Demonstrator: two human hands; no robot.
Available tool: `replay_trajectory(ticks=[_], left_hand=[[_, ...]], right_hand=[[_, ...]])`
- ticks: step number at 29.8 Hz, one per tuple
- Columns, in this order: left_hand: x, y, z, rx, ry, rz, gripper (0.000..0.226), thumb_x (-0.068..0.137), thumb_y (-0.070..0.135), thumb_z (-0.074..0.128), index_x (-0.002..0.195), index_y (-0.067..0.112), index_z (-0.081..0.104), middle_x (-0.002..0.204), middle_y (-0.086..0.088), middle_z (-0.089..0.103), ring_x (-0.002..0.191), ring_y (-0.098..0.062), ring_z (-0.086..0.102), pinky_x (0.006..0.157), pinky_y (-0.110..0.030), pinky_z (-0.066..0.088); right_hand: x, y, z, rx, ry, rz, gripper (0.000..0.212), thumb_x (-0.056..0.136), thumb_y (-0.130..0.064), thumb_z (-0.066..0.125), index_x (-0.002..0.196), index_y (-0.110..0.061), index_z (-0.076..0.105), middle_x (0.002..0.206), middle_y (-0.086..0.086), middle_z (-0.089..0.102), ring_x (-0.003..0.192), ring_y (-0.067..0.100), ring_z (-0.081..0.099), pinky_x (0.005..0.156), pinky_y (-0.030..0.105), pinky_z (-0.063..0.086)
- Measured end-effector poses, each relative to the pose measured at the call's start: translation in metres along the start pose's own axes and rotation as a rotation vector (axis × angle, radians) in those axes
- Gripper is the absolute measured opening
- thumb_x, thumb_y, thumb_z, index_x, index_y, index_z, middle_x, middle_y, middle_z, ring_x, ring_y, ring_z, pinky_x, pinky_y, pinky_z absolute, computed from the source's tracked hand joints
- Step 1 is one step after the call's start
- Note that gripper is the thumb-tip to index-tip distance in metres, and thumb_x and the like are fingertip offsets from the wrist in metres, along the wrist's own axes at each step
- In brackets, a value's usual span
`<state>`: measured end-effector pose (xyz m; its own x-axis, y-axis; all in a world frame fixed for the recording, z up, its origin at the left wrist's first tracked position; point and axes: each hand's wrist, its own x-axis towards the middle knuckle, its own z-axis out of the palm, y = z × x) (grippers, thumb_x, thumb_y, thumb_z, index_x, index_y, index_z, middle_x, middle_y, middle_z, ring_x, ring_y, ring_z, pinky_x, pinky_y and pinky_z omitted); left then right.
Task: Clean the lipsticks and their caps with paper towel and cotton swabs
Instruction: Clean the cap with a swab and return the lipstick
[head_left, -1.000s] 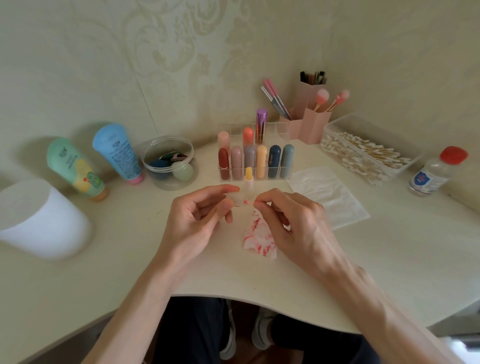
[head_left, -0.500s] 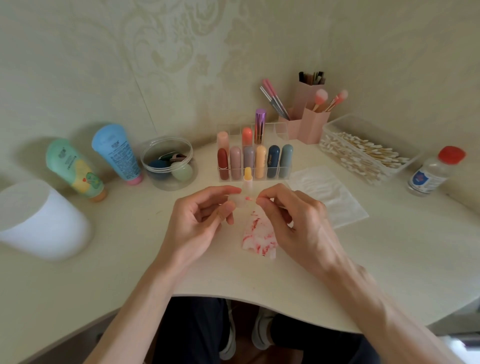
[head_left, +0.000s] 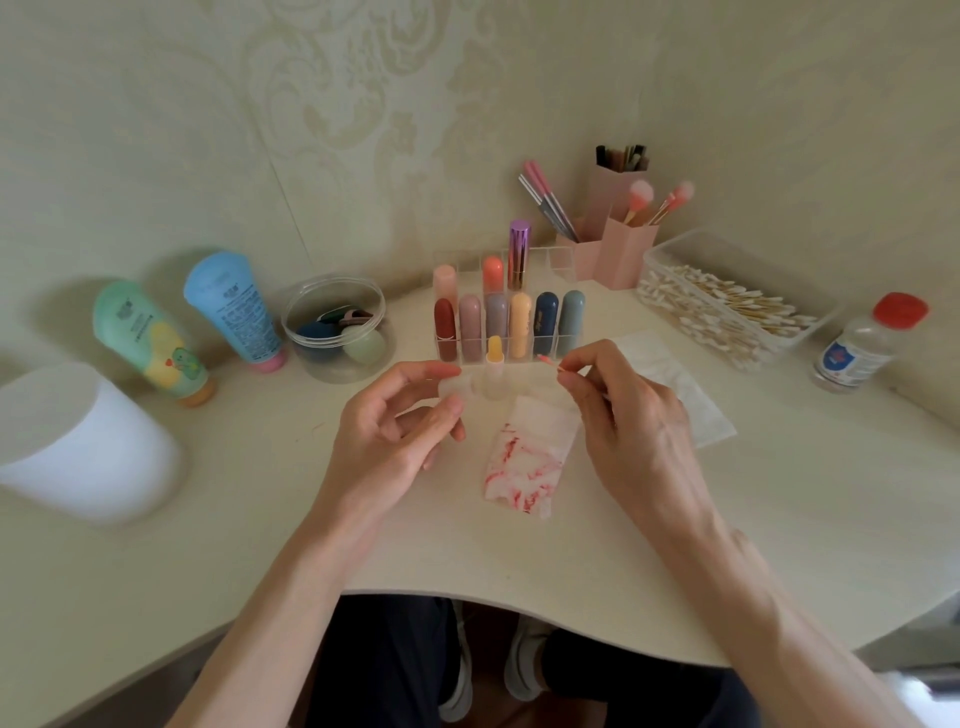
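Observation:
My left hand (head_left: 395, 436) pinches a small translucent lipstick cap (head_left: 453, 387) between thumb and forefinger. My right hand (head_left: 628, 431) pinches a cotton swab (head_left: 549, 362) whose tip is stained pink; the tip points left, a short gap away from the cap. Between the hands an uncapped yellow lipstick (head_left: 494, 371) stands upright on the table. In front of it lies a folded paper towel (head_left: 530, 457) smeared with red. Behind, a clear organiser (head_left: 550, 260) holds several capped lipsticks.
A clean paper towel (head_left: 675, 384) lies right of my right hand. A clear box of cotton swabs (head_left: 727, 306) and a red-capped bottle (head_left: 862, 343) are at the right. Two tubes, a round clear tub (head_left: 337, 332) and a white cylinder (head_left: 78, 441) stand at left.
My right hand drew the swab away from the cap toward the right, opening a gap between the hands. The standing yellow lipstick now shows between them.

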<state>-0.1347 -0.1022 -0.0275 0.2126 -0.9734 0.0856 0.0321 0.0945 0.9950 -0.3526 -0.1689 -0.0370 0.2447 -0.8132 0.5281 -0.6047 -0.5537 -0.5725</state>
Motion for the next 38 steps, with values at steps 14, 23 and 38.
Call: replay_trajectory(ticks=[14, 23, 38], left_hand=[[0.0, -0.002, 0.004, 0.047, 0.058, 0.029, 0.029, 0.093, 0.023, 0.073, 0.12, 0.017, 0.067, 0.106, -0.005, 0.078, 0.08, -0.021, 0.072, 0.063, -0.028, 0.047], [0.002, -0.007, 0.001, 0.18, 0.044, 0.093, 0.026, 0.091, 0.012, 0.077, 0.117, 0.013, 0.072, 0.109, 0.002, 0.077, 0.101, -0.016, 0.074, 0.083, -0.022, 0.057], [0.014, -0.025, -0.008, 0.569, 0.335, 0.136, 0.021, 0.085, 0.027, 0.085, 0.103, 0.025, 0.074, 0.098, 0.016, 0.075, 0.084, -0.002, 0.066, 0.07, -0.007, 0.04]], right_hand=[[0.001, 0.013, -0.003, -0.177, 0.03, 0.086, 0.005, 0.098, -0.023, 0.072, 0.098, -0.019, 0.074, 0.083, -0.005, 0.064, 0.081, 0.019, 0.054, 0.065, 0.035, 0.042], [0.001, 0.015, -0.003, -0.146, 0.021, 0.096, 0.005, 0.098, -0.026, 0.073, 0.098, -0.021, 0.075, 0.084, -0.006, 0.067, 0.08, 0.021, 0.06, 0.069, 0.039, 0.051], [0.001, 0.013, -0.001, -0.151, 0.003, 0.076, 0.005, 0.099, -0.025, 0.071, 0.096, -0.021, 0.073, 0.084, -0.006, 0.067, 0.08, 0.022, 0.061, 0.071, 0.043, 0.053]])
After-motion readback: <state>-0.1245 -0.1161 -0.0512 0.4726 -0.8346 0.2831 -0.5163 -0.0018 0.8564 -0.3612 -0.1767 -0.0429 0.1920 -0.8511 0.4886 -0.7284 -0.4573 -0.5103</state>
